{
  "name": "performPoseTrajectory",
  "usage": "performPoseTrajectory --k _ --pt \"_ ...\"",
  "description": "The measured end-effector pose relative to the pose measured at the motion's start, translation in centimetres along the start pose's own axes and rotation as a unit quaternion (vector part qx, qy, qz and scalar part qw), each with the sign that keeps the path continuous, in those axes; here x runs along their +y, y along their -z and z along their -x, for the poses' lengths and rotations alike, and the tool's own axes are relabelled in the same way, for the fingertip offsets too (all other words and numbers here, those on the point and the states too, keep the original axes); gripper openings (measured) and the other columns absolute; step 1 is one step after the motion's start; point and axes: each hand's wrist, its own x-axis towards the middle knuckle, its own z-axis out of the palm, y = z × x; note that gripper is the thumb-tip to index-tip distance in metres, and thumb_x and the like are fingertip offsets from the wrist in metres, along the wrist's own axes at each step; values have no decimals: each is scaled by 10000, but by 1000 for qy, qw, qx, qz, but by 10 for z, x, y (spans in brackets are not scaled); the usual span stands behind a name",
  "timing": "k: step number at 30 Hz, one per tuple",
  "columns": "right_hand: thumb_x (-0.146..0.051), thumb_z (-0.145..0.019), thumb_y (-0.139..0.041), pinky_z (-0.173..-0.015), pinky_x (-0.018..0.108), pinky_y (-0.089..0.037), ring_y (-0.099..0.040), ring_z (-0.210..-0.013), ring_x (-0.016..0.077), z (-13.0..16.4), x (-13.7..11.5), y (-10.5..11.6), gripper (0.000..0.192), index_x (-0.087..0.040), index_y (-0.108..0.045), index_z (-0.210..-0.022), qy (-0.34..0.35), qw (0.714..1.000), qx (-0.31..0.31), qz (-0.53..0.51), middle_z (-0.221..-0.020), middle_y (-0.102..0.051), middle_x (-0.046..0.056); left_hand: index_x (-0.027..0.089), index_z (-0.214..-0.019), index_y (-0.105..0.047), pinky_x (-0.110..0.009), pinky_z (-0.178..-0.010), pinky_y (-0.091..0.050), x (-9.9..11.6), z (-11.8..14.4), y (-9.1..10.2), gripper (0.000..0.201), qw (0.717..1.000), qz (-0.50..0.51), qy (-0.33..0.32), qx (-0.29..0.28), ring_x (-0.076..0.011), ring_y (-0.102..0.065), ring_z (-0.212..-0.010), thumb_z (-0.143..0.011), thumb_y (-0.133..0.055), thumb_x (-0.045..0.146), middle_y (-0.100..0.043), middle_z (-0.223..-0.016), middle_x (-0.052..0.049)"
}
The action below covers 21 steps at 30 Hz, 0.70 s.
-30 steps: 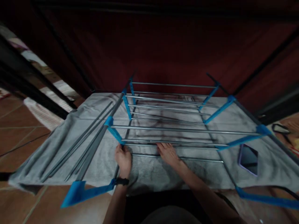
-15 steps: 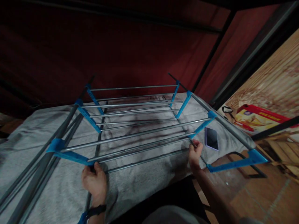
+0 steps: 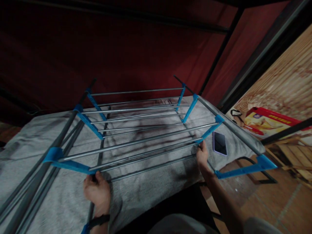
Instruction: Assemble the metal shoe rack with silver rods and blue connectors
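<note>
Loose tubes: several grey metal lengths point(image 3: 52, 177) lie along the left side of the rack point(image 3: 136, 142), close together and running slantwise beside its upper left side bar.
Left hand: this hand point(image 3: 97, 193) is at the rack's near left, fingers curled around the lower side bar, just where the foot of a blue bracket point(image 3: 73, 165) meets it; the fingertips are partly hidden.
Wristband: a dark band point(image 3: 99, 221) circles the left wrist, near the rack's nearest left corner.
Rack: grey tubes joined by blue brackets; thin crossbars span from its left side to its right.
Blanket: grey, soft cloth point(image 3: 136, 195) spread beneath the rack and past both its sides.
Panel: a dark red surface point(image 3: 136, 48) stands behind the rack's far end.
Right hand: this hand point(image 3: 202, 154) closes on the rack's lower right side bar, beside the foot of another bracket; some fingers are out of sight.
Phone: dark-screened with a purple edge point(image 3: 219, 143), it lies on the blanket toward the rack's right side.
Box: red and yellow point(image 3: 268, 122), well to the right of the rack.
</note>
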Motion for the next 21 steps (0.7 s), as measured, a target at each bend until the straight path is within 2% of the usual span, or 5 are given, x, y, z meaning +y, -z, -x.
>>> performPoseTrajectory --k 11,16,19,21 --pt "-318 -820 -425 -1176 470 -341 -506 -1362 298 3 -9 -1 738 -140 -421 -1537 -54 998 18 -7 -1497 -531 153 249 -740 -377 -403 -743 -401 2 3 -2 280 1000 -20 2 -1 -244 -454 -762 -916 -419 464 -374 -734 -18" --pt "-326 -810 -417 -1179 467 -344 -502 -1362 292 0 -13 1 725 -132 -456 -1507 -49 998 10 -44 -1488 -539 144 222 -819 -485 -428 -801 -442 -1 3 -3 213 1000 -5 4 -6 -261 -502 -822 -906 -449 413 -452 -786 -46" --pt "-350 -812 -442 -1164 451 -370 -502 -1360 277 3 -15 2 743 -142 -413 -1525 -44 996 -5 -80 -1502 -515 140 199 -903 -539 -448 -855 -464 -1 3 -3 192 1000 12 18 -2 -265 -531 -858 -904 -454 371 -516 -841 -69" --pt "-368 -820 -473 -1166 453 -365 -474 -1379 285 12 -14 0 759 -141 -373 -1537 -47 995 12 -91 -1522 -474 152 189 -941 -564 -459 -893 -470 0 5 -2 202 999 30 22 -5 -268 -550 -885 -914 -446 350 -552 -867 -80"
